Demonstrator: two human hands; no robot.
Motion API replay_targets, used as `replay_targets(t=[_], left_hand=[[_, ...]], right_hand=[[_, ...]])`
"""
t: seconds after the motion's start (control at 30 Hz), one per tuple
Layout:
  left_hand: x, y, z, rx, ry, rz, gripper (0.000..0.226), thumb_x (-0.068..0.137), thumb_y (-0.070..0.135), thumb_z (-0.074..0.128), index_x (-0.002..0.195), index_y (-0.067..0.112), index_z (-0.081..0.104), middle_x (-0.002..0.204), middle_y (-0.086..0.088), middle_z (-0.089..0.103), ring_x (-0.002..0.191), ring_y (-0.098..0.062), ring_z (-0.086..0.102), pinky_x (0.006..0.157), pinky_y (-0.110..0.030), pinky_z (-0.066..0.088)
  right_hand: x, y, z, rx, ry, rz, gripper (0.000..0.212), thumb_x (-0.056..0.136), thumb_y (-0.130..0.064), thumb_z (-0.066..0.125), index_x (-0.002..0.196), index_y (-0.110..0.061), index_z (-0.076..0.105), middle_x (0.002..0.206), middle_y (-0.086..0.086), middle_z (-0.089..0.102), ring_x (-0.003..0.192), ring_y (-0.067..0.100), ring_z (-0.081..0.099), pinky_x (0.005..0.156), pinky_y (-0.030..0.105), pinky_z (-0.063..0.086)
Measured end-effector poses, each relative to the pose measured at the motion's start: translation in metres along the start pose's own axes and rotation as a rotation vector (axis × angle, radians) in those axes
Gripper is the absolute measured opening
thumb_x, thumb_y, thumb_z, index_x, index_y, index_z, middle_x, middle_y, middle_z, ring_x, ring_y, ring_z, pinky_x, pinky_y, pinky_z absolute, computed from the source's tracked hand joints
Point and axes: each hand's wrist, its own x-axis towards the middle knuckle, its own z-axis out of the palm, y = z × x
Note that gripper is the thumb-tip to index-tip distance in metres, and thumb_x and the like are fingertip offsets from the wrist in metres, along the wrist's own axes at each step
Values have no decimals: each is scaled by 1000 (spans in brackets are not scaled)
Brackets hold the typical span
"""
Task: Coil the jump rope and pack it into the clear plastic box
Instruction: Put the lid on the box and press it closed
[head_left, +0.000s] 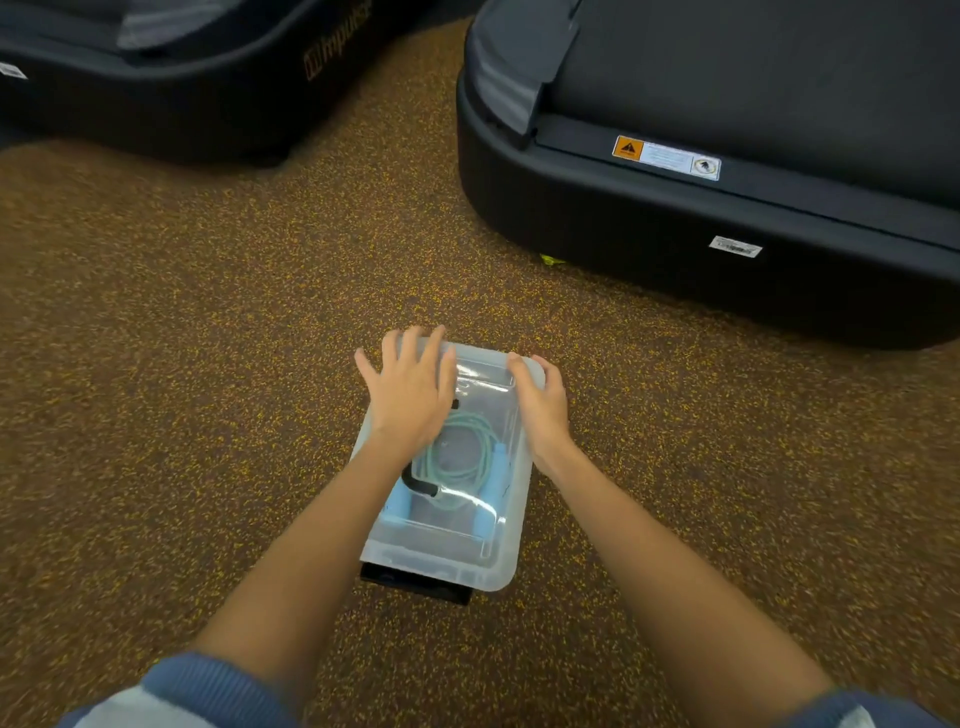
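Speckled floor (208, 364) under clear box (483, 571), treadmills (675, 234).

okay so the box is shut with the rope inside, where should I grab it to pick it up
Probably by the two long sides of the clear plastic box, under the lid's overhanging rim, one hand each side. The left hand and right hand already rest there.

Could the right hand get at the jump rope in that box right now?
Probably not directly. The jump rope lies coiled inside the clear plastic box, and the lid appears to be on, with both the right hand and left hand resting on top. The lid would have to come off first.
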Motion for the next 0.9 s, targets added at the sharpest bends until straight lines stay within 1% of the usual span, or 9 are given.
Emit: replay_targets(t=[0.1,0.2,0.3,0.43,0.53,0.6,0.67,0.8,0.9], left_hand=[[28,9,-9,-134,-138,-163,53,101,42,18,131,14,51,135,-13,51,126,-34,40,103,-56,25],[52,14,-19,-117,-286,-272,62,100,45,19,120,3,59,126,-23,57,119,-39,48,101,-54,29],[67,16,-19,-27,-374,-281,68,98,54,20,129,2,52,134,-21,52,124,-39,46,106,-55,24],[77,10,-8,-45,-460,-283,84,86,73,26,132,6,49,135,-17,53,126,-38,45,106,-58,21],[78,0,-2,-168,-426,-251,100,63,89,23,118,14,61,122,-11,63,115,-36,54,103,-56,31],[73,1,-2,-211,-354,-225,83,73,84,32,119,22,63,125,-5,61,124,-34,47,106,-59,23],[67,4,-5,-226,-279,-166,61,83,73,37,116,30,65,129,-4,59,129,-32,41,104,-61,17],[54,2,-5,-300,-202,-37,57,84,71,36,108,32,68,124,3,59,124,-25,44,103,-55,22],[42,-3,-9,-254,-195,133,47,88,61,46,121,31,58,128,4,55,126,-20,40,103,-47,20]], right_hand=[[2,3,0,-31,-7,-4,57,87,-60,53,128,-20,53,122,2,61,107,18,60,97,39,50],[3,2,1,-66,-16,10,62,87,-69,39,120,-21,59,113,3,66,102,20,64,94,45,51],[5,-1,0,-101,-17,-13,57,93,-63,35,119,-19,59,112,4,66,102,20,63,94,45,51],[3,0,2,-249,39,-165,49,98,-52,36,132,-19,51,132,2,56,123,20,51,103,38,41],[-1,-1,2,-459,126,-348,46,102,-42,32,140,-17,43,144,1,47,133,16,41,112,42,31],[-4,-3,0,-662,146,-510,44,104,-34,30,144,-17,39,148,0,42,139,15,33,117,43,23],[-10,-3,-1,-857,78,-624,45,104,-29,29,147,-16,34,154,0,35,145,15,24,119,48,16],[-29,6,-1,-1123,-5,-720,55,103,-35,16,153,-14,20,162,1,15,150,18,4,120,54,3],[-39,14,-2,-1167,9,-718,60,101,-39,14,154,-10,13,163,4,9,151,21,1,119,57,2]])
